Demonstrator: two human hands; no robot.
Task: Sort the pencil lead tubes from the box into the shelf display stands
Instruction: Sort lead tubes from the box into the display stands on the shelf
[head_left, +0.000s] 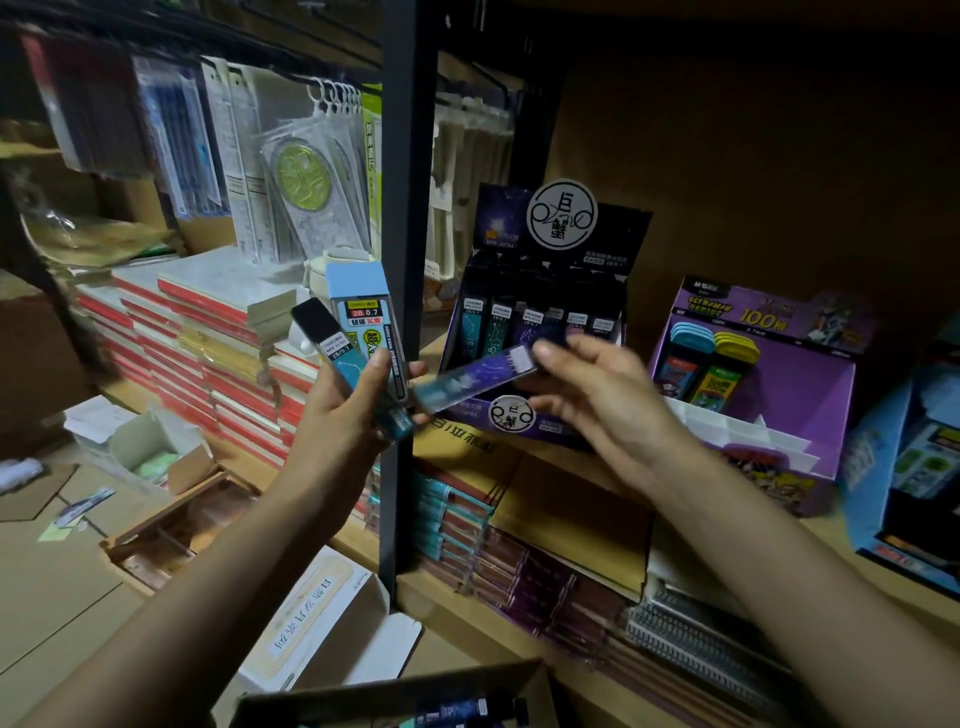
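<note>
Mid-sort: my right hand (597, 400) pinches a purple tube (467, 382); my left hand (348, 410) grips a bunch (363, 338) at nine o'clock. Next, I'd say, slot it upright into the stand (613, 244) at twelve o'clock.

The flat purple plastic lead tube (483, 379) carries pale constellation lines — the slim teal plastic tube (326, 339) has a black cap. The dark purple cardboard display stand (623, 244) bears a white round emblem.

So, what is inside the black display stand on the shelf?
A row of lead tubes stands in the stand, teal at left, purple toward right. The right hand and its purple tube hide some lower parts.
</note>
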